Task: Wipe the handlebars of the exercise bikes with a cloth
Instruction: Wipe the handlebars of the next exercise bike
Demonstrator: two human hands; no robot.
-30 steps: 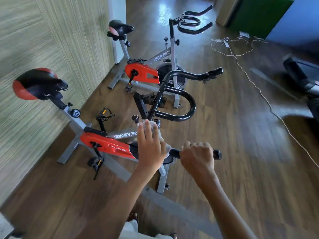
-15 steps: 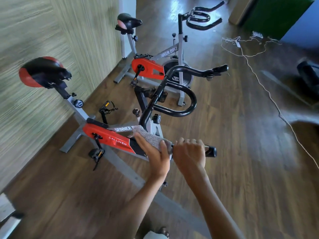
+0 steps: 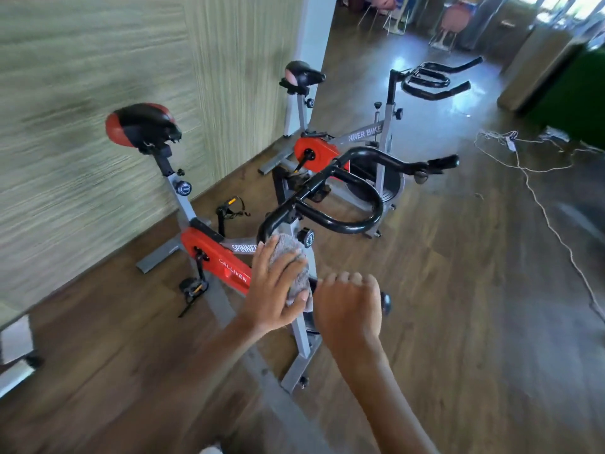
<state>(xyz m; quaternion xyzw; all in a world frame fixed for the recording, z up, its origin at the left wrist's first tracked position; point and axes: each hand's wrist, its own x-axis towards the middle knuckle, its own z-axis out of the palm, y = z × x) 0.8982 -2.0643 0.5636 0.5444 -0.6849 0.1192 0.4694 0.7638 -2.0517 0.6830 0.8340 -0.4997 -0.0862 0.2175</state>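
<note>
Along wall [image 3: 82, 126]: two bikes [image 3: 216, 257] [image 3: 314, 152], one cloth [image 3: 288, 250], two hands [image 3: 275, 290] [image 3: 350, 309] on handlebar [image 3: 343, 227].

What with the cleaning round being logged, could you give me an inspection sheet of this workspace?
Surface: wooden floor, glossy far back.
Job's things: grey cloth wrapped on near bike's handlebar; far bike's handlebars beyond, apart.
Clutter: pale object at left edge, unclear.
Grippers: left hand grips cloth round bar; right hand grips the bar's end.
Cables: white cord trails loose across floor, right.
Surroundings: textured wall left; chairs far back.
</note>
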